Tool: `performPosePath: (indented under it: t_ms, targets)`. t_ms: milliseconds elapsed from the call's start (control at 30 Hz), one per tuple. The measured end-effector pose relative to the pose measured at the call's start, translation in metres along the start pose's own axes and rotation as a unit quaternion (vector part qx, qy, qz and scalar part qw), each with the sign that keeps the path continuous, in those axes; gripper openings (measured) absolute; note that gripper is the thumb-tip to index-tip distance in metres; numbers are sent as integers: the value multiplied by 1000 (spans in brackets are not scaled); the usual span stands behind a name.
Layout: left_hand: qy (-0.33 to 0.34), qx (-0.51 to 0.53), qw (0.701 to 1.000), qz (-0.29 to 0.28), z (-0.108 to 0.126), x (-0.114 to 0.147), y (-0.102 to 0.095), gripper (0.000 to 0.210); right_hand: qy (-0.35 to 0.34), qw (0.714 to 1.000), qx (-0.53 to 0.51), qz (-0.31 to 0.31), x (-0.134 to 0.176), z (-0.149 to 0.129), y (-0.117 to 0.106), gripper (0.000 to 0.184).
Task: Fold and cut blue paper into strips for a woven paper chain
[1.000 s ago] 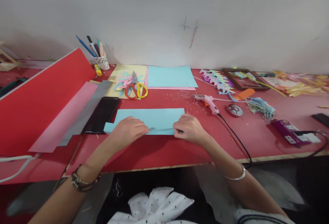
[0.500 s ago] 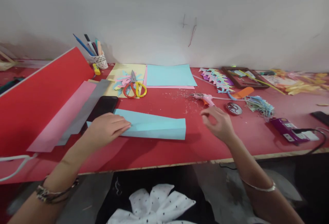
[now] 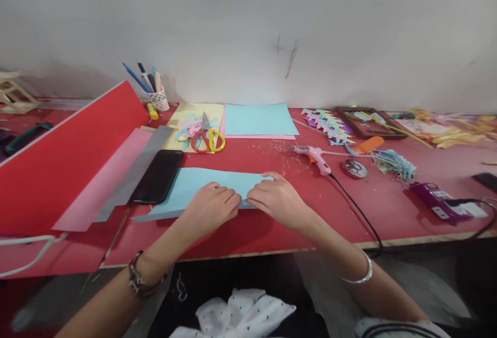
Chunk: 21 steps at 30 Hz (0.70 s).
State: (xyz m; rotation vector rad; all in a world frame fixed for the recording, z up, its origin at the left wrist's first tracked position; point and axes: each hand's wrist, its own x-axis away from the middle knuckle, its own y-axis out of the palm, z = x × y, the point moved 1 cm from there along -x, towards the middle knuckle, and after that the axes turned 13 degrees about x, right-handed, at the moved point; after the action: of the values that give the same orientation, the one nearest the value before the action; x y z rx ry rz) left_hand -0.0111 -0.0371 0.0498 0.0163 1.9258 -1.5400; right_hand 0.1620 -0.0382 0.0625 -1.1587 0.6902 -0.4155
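Observation:
A sheet of light blue paper lies on the red table in front of me, its near edge folded up. Bent fingers of my left hand grip that folded edge near its middle. Close beside it, my right hand pinches the same fold toward the right end, its fingertips curled over the paper. The two hands almost touch, and they cover much of the fold. At its left end the folded flap stands loose. A black phone lies against the sheet's left side.
Red-and-yellow scissors rest on paper scraps behind the sheet. A pink glue gun with a black cable lies to the right, near a round tin. A red board leans at left; a pen cup stands by the wall.
My right hand has moved left from above the table onto the paper's fold. My left hand has slid right along the fold, uncovering the phone.

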Motion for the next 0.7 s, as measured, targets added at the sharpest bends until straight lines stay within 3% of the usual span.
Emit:
performPosePath:
  t_ms: [200,400,567,700]
  targets:
    - [15,-70,997,36,-12,8,0,26,46,995,-82,-36,10,15,4,33]
    - [-23,-92,995,24,-45,52,-23,30,133,978,-161,-20,42,45,-6,40]
    - [-154,-118,981,28,-65,85,-45,28,140,983,-116,31,56,63,-20,39]
    - [-283,18,950,133,-60,75,-59,21,57,995,-46,64,48,52,-27,31]
